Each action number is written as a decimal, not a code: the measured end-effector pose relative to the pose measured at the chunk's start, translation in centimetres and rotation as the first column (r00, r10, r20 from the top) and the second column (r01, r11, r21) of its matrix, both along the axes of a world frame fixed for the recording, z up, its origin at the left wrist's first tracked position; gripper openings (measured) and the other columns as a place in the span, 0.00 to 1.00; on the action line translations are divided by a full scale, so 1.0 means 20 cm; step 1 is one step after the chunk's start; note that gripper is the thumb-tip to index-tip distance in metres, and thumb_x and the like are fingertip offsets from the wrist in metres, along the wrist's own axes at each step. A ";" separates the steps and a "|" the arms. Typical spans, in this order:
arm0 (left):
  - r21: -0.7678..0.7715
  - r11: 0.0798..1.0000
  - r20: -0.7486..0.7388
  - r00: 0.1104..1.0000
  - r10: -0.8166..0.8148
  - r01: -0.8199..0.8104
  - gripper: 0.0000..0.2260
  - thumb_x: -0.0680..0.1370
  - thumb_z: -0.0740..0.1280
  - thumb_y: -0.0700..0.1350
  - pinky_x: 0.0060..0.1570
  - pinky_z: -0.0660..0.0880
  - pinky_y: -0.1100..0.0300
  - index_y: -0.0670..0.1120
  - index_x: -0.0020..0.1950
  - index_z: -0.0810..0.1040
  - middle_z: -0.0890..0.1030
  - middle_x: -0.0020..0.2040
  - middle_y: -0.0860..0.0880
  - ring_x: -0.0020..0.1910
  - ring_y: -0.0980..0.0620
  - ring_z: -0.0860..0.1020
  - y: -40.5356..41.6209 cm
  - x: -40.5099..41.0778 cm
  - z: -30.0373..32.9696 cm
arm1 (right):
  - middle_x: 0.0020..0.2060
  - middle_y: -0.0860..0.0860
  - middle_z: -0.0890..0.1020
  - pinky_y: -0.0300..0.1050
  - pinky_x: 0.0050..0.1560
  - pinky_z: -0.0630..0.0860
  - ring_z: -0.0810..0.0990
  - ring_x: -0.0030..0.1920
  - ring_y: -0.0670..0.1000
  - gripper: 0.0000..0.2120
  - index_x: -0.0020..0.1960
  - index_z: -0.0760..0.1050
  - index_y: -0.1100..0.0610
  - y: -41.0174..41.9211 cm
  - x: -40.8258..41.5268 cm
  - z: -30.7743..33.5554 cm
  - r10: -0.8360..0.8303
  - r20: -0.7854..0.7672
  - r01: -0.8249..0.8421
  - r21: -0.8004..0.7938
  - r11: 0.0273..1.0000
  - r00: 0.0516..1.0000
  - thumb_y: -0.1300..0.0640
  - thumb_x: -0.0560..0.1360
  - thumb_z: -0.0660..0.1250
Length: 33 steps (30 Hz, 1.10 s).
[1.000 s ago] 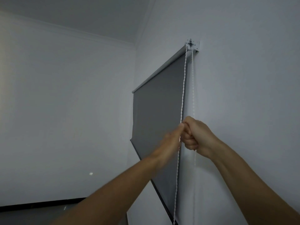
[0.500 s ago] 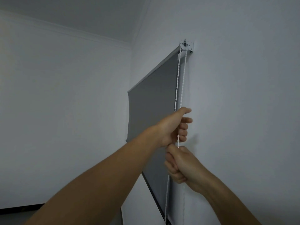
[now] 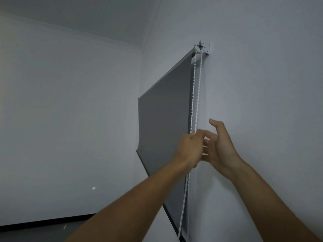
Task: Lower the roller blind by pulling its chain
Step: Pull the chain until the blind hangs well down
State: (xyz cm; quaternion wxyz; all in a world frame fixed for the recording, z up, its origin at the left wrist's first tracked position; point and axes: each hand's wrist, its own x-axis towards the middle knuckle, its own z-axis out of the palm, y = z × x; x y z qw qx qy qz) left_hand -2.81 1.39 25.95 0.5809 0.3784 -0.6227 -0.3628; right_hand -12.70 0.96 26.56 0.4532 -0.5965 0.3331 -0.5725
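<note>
A grey roller blind (image 3: pixel 164 123) hangs on the right wall, its dark bottom bar slanting down towards the lower middle. Its white bead chain (image 3: pixel 195 95) runs as two strands from the bracket (image 3: pixel 201 47) at the top right corner. My left hand (image 3: pixel 189 149) is closed around the chain at mid height, blurred by motion. Right beside it, my right hand (image 3: pixel 219 145) has its fingers spread and thumb up, holding nothing. Below my left hand the chain hangs on down along the blind's edge.
White walls meet in a corner to the left of the blind. A dark skirting strip (image 3: pixel 43 222) runs along the base of the far wall, with grey floor below it.
My right hand has let go of the chain and risen with fingers apart. My left hand has come down the chain. The blind's bottom bar sits a little lower.
</note>
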 end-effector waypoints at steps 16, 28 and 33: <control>-0.034 0.999 0.094 0.995 0.026 -0.023 0.24 0.78 0.60 0.47 0.27 0.59 0.58 0.50 0.22 0.60 0.63 0.21 0.55 0.19 0.57 0.61 0.02 -0.04 -0.22 | 0.21 0.46 0.57 0.38 0.18 0.49 0.50 0.23 0.47 0.25 0.27 0.59 0.51 -0.10 0.09 0.40 0.258 0.218 -0.303 0.209 0.930 0.941 0.47 0.79 0.63; 0.043 0.999 -0.165 0.986 0.015 -0.008 0.17 0.83 0.54 0.55 0.41 0.71 0.58 0.44 0.52 0.76 0.78 0.43 0.45 0.41 0.50 0.76 -0.05 0.13 -0.05 | 0.21 0.47 0.57 0.35 0.18 0.51 0.52 0.20 0.47 0.22 0.28 0.56 0.49 -0.11 0.05 0.25 0.041 -0.044 -0.040 0.028 0.999 0.998 0.55 0.80 0.54; 0.124 0.981 -0.191 0.974 -0.124 0.149 0.23 0.81 0.55 0.62 0.47 0.74 0.54 0.45 0.45 0.78 0.79 0.39 0.45 0.41 0.47 0.77 -0.08 0.14 0.12 | 0.20 0.47 0.59 0.35 0.20 0.51 0.53 0.20 0.47 0.24 0.25 0.59 0.48 -0.08 0.09 0.10 0.053 -0.078 -0.050 0.034 0.998 0.996 0.53 0.80 0.56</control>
